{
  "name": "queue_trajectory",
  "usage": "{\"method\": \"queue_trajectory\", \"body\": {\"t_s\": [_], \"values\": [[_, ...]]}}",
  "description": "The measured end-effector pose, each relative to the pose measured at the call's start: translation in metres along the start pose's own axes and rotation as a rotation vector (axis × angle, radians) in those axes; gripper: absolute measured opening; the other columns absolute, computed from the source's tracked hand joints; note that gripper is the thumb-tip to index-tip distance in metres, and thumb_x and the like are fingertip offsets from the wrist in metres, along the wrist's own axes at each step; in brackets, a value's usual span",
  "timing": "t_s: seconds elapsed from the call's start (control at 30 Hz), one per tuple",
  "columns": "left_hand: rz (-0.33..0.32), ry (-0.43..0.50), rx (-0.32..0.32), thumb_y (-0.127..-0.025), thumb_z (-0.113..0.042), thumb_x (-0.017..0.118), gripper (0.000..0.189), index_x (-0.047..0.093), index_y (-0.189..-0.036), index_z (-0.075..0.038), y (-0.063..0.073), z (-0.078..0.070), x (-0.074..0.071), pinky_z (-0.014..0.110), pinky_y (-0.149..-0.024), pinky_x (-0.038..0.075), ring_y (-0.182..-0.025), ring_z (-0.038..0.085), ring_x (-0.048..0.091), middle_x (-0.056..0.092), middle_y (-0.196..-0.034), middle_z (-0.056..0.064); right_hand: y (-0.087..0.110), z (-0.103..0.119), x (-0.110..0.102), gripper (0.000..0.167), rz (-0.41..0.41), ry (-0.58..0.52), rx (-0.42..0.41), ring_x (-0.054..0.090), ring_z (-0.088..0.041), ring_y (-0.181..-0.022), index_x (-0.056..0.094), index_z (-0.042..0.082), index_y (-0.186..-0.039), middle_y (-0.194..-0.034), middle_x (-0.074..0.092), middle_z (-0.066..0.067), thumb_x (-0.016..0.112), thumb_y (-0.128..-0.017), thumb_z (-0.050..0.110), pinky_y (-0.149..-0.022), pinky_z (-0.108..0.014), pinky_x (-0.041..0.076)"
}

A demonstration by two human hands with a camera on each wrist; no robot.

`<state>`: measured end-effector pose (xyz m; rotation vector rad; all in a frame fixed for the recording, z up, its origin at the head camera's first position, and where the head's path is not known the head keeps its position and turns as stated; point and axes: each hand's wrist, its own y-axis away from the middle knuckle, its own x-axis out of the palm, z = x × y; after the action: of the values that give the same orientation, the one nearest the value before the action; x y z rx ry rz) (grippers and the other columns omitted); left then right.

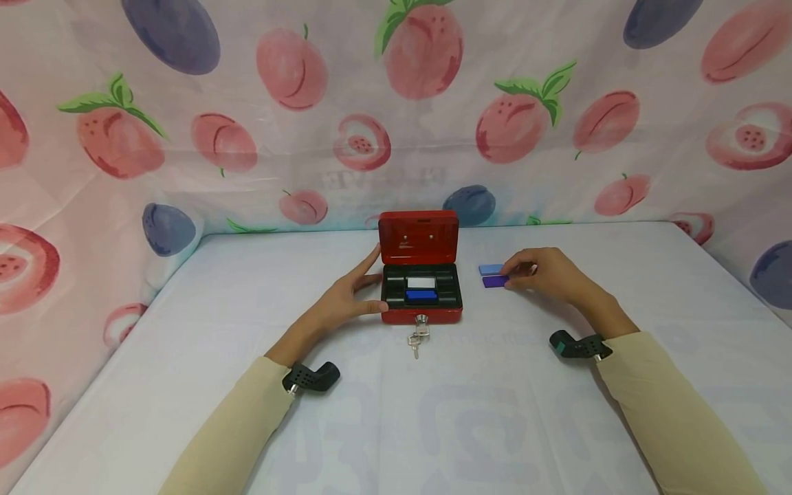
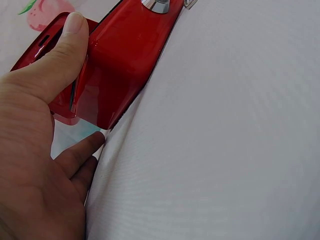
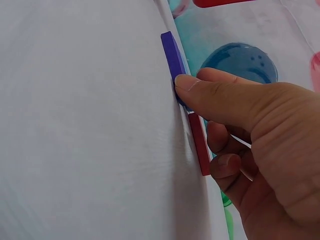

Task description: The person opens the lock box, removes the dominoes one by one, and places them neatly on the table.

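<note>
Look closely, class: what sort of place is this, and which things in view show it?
Probably an indoor tabletop set up for recording hand work. The signs are a fruit-print cloth behind the work area, a white-covered table and a black wrist-worn device.

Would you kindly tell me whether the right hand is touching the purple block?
Touching; the right wrist view shows the right hand with its thumb lying against the side of the purple block.

Fruit-printed cloth (image 1: 421, 124) backs a white tabletop (image 1: 433, 405).
</note>
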<state>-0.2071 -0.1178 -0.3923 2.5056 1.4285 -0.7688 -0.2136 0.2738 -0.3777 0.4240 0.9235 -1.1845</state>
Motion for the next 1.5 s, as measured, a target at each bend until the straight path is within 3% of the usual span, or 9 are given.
{"method": "queue_trajectory", "body": {"t_s": [0.7,1.03,1.33,1.5], "values": [[-0.001,0.016,0.007,-0.081,-0.022,0.078,0.099,0.011,-0.151,-0.046,0.000,0.000,0.000,0.053,-0.110,0.021,-0.132,0.024,0.041,0.037,-0.149,0.009,-0.001,0.000,-0.001,0.017,-0.012,0.021,-0.001,0.054,-0.018,-0.078,0.074,0.012,-0.096,-0.083,0.065,0.001,0.079,-0.080,0.013,-0.068,-0.028,0.045],[0.008,0.024,-0.012,-0.083,-0.013,0.075,0.100,0.008,-0.154,-0.030,-0.001,-0.002,0.001,0.056,-0.110,0.016,-0.135,0.034,0.036,0.034,-0.149,0.019,-0.002,0.007,-0.006,0.015,-0.045,0.038,-0.006,0.052,-0.020,-0.084,0.074,0.014,-0.099,-0.088,0.066,0.000,0.075,-0.085,0.018,-0.070,-0.035,0.045],[-0.002,0.007,0.003,-0.081,-0.023,0.078,0.099,0.011,-0.150,-0.047,-0.001,0.002,0.001,0.054,-0.110,0.020,-0.133,0.024,0.041,0.040,-0.147,0.011,-0.006,0.021,-0.007,0.025,-0.053,0.032,-0.022,0.054,-0.017,-0.088,0.073,0.012,-0.106,-0.097,0.068,0.001,0.064,-0.093,0.032,-0.076,-0.038,0.048],[-0.009,0.000,-0.007,-0.081,-0.027,0.079,0.099,0.011,-0.150,-0.047,0.001,0.000,0.001,0.054,-0.110,0.020,-0.133,0.024,0.041,0.040,-0.147,0.010,-0.009,0.036,-0.004,0.024,-0.058,0.022,-0.059,0.054,-0.017,-0.089,0.072,0.011,-0.107,-0.097,0.067,0.002,0.063,-0.094,0.030,-0.075,-0.038,0.049]]}}
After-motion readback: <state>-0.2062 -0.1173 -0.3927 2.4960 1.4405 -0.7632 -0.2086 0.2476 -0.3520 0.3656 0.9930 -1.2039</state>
